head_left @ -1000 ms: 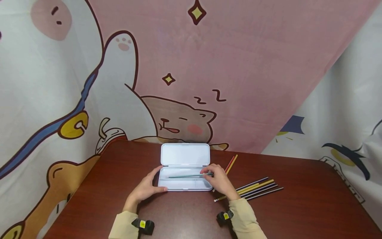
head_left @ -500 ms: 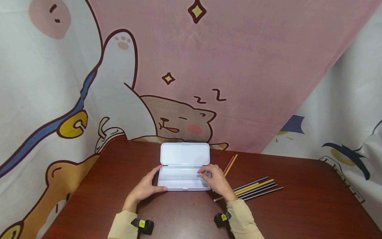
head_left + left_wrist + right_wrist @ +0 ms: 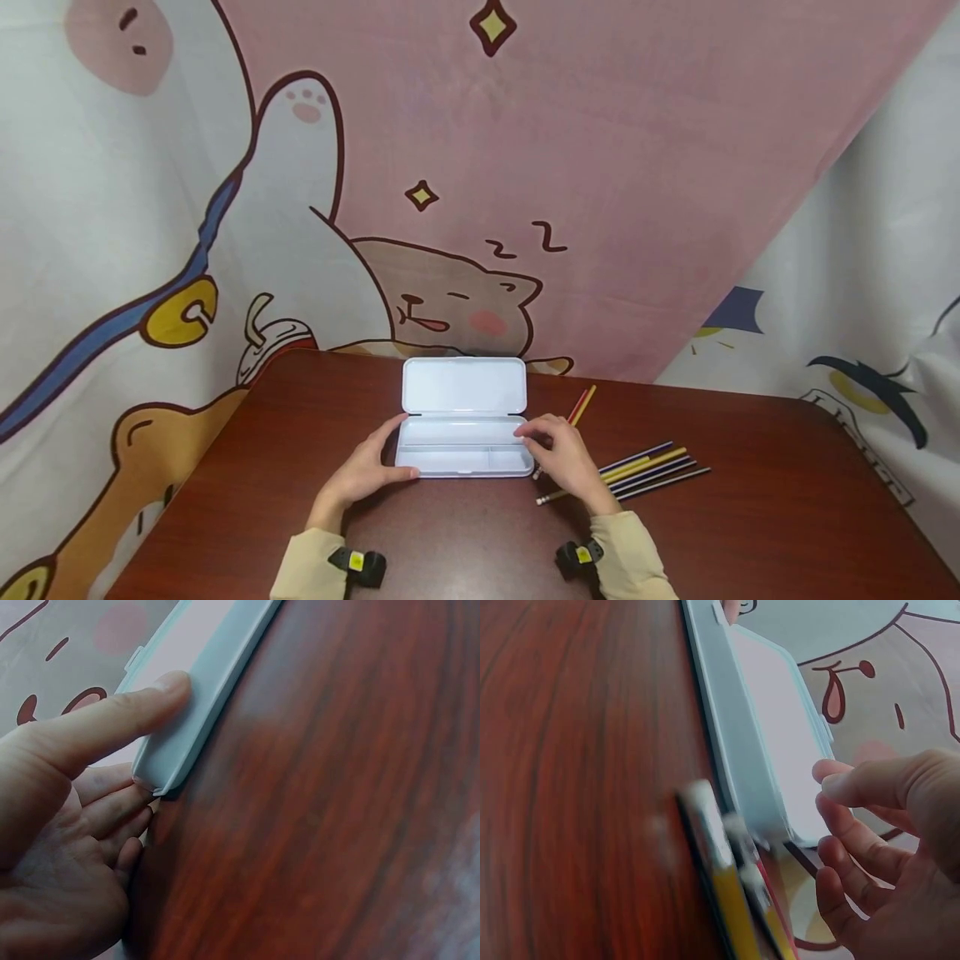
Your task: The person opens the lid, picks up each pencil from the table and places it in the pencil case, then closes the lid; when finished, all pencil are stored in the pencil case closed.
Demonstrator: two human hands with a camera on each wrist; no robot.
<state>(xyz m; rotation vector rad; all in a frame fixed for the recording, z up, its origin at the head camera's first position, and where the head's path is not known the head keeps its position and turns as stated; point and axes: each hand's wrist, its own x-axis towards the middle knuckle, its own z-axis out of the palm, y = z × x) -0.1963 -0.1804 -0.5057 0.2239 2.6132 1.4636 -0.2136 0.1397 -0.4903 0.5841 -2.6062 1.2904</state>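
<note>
A white pencil case (image 3: 465,458) lies on the table with its lid (image 3: 465,386) raised at the back; dividers split the tray into compartments. My left hand (image 3: 360,475) holds its left end, thumb along the front wall and fingers around the end and back corner. My right hand (image 3: 566,458) hovers by the right end, fingers loosely bent. In the right wrist view, thumb and forefinger nearly meet with nothing visible between them. Several pencils (image 3: 645,467) lie right of the case, partly under the right hand. No pencil shows inside the tray from the head view.
A red and a yellow pencil (image 3: 583,406) lie behind the right hand. In the right wrist view, eraser-tipped pencils (image 3: 731,889) sit close to the case's end. A printed cloth (image 3: 637,208) hangs behind the brown table (image 3: 787,500).
The right hand held a light teal pencil over the tray, let go of it there, and has drawn back to the right. The left hand stays on the case.
</note>
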